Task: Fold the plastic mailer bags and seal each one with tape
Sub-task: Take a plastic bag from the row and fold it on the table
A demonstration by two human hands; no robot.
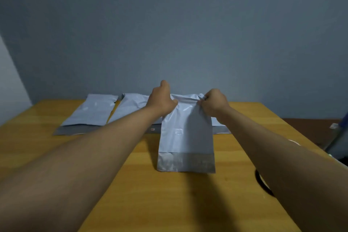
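On the yellow wood table [131, 194], near the middle, one white bag [186, 133] is being held up by its far end. Both hands pinch that far end. The left hand [162, 100] grips the left corner, with its thumb sticking up. The right hand [212, 101] grips the right corner, and the plastic is bunched up under its fingers. The bag hangs down toward the person, and its near end touches the table. That near end has a shiny grey strip [186, 163] across it.

Behind the held bag, more white bags lie flat in a row by the wall [169, 24]. The far left bag [90, 113] shows all the way, with its grey strip at the near edge. The next bag [130, 107] is partly hidden by the left arm. A bit of another bag [219, 128] peeks out under the right arm.

At the right side of the table, a dark round thing [261, 182] pokes out from under the right arm. It is mostly hidden, so I cannot tell what it is.
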